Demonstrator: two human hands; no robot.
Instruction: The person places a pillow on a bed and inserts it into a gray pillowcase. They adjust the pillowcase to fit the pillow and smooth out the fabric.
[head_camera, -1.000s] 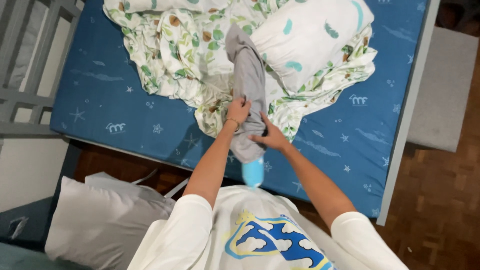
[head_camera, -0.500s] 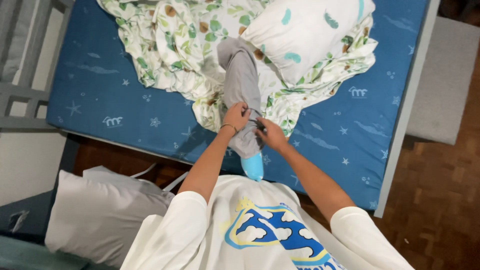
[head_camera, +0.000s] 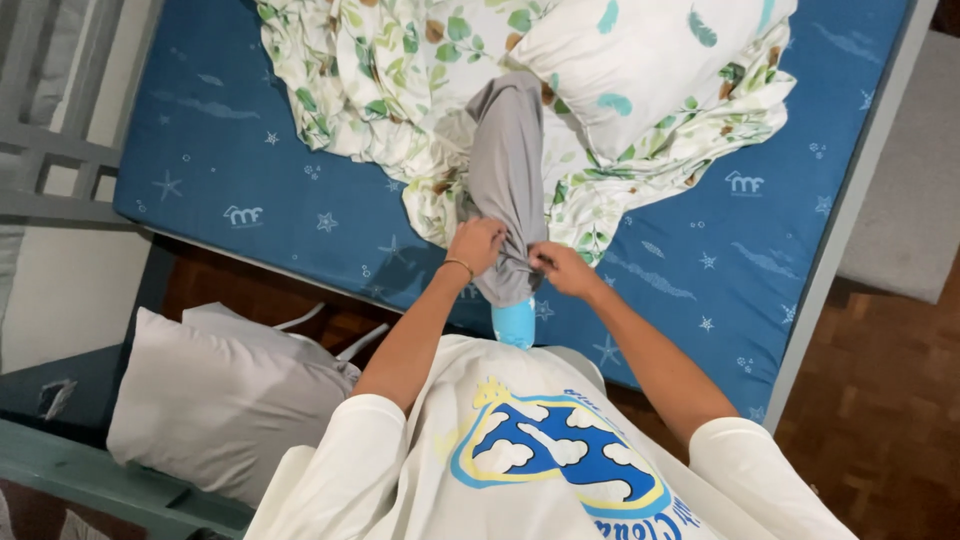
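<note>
A long bolster lies across the bed's near edge, its light blue end (head_camera: 515, 322) sticking out of a grey cover (head_camera: 509, 160). My left hand (head_camera: 477, 245) grips the bunched grey cover at its open end on the left side. My right hand (head_camera: 562, 268) pinches the same bunched edge on the right side. Both hands sit just above the exposed blue end. The far part of the cover rests against a crumpled leaf-print sheet (head_camera: 380, 90) and a white pillow with teal feather marks (head_camera: 640, 70).
The bed has a blue mattress sheet with stars (head_camera: 260, 190) and a grey frame (head_camera: 850, 220). A grey pillow (head_camera: 220, 400) lies on the wooden floor at the left. A grey ladder or rail (head_camera: 60, 150) stands at the far left. A pale rug (head_camera: 910, 180) lies right of the bed.
My hands have stayed on the bunched end of the grey cover. The blue end looks about as exposed as before. The view has shifted slightly, so the bed sits higher in frame.
</note>
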